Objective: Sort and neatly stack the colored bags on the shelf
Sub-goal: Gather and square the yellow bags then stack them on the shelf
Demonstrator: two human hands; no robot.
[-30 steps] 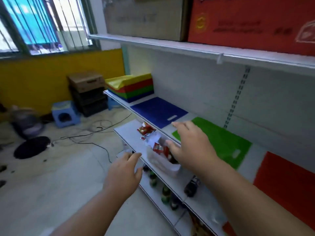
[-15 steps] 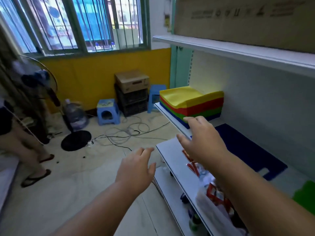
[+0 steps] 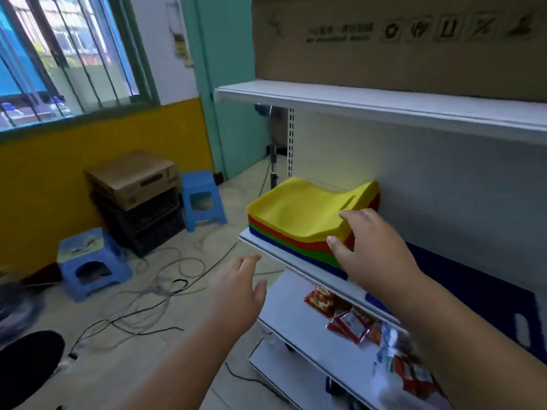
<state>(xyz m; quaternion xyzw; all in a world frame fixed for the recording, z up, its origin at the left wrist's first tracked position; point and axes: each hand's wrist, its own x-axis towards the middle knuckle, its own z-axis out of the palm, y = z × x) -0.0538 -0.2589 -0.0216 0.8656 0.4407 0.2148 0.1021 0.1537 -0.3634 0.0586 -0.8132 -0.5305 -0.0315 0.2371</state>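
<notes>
Bags stacked (image 3: 299,220) at the left end of the middle shelf (image 3: 266,247): yellow on top, then red, green, blue; long axis runs along the shelf, handle cut-out toward my right hand (image 3: 373,250). Its fingers (image 3: 349,216), loosely spread, touch the stack's near corner, gripping nothing. My left hand (image 3: 236,294) hovers open below the shelf edge, apart from it.

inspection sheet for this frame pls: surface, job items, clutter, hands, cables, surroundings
Surface: white shelf, middle tier.
Job's things: stack of colored bags, yellow on top, then red, green, blue; single blue bag lies flat beside it.
Clutter: red snack packets on the lower shelf.
Hands: right hand open at the stack's near corner; left hand open, holding nothing.
Cables: loose cables on the floor.
Surroundings: blue stools, cardboard box on black crates, barred window.
</notes>
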